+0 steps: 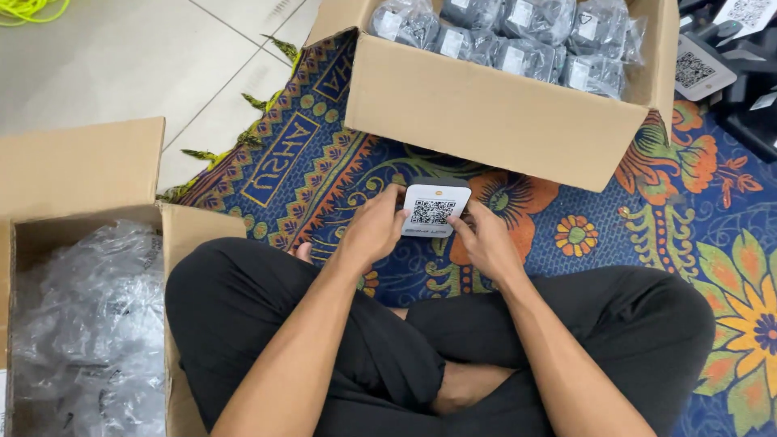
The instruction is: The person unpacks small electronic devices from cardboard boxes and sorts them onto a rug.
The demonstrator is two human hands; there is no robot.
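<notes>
Over a patterned floor mat (712,267), a small, seemingly light, rigid white device (433,209) is being held edgewise, both hands closed on it: left hand (374,226) at 9 o'clock, right hand (484,241) at 3 o'clock.

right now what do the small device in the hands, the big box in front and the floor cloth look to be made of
The small device, held by the left hand and right hand, looks like hard plastic: smooth matte white face, dark rounded edge. The big box is plain brown corrugated cardboard, with creased flaps and raw cut edges. The floor cloth seems a thin woven printed fabric; its fringed edge shows.
</notes>
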